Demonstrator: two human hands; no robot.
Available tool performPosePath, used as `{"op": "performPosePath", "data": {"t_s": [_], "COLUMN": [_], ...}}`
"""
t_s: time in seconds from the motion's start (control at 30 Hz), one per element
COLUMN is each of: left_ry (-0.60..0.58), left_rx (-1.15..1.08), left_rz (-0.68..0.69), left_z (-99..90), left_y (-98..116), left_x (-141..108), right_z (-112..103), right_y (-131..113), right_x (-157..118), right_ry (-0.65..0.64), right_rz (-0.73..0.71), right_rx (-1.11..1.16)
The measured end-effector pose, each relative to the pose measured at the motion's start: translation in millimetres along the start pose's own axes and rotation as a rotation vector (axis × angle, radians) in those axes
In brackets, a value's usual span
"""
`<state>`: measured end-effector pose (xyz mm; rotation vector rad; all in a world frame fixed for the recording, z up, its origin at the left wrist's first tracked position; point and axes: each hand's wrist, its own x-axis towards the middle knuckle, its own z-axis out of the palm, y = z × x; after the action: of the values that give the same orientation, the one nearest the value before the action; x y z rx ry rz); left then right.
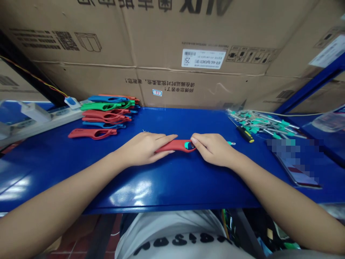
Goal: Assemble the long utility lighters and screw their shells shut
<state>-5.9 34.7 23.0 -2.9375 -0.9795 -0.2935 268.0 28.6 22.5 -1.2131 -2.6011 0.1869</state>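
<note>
Over the middle of the blue table, my left hand grips the rear end of a red utility lighter handle, its fingers along both sides. My right hand closes on the front end, the thumb beside the oval trigger opening. A green and dark part shows inside that opening. Past my right hand sticks out a thin metal rod tip with a green piece; its middle is hidden by the hand.
Several red, green and blue lighter handles lie stacked at the left beside a white power strip. At the right are a pile of metal rods with green parts, a yellow-black screwdriver and a phone. A large cardboard box stands behind.
</note>
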Motion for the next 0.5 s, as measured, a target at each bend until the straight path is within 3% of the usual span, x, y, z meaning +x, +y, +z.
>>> {"op": "performPosePath", "data": {"t_s": [0.23,0.37,0.5], "left_ry": [-0.062,-0.064,-0.073], "left_rx": [-0.022,-0.079,-0.093], "left_rz": [0.042,0.05,0.046], "left_z": [4.7,7.6,9.3], "left_y": [0,4,7], "left_x": [0,0,1], "right_z": [0,7,7], "right_y": [0,0,-4], "right_x": [0,-2,-2], "right_ry": [0.002,0.074,0.061], "right_rz": [-0.265,-0.281,-0.243], "right_rx": [0.016,0.039,0.046]}}
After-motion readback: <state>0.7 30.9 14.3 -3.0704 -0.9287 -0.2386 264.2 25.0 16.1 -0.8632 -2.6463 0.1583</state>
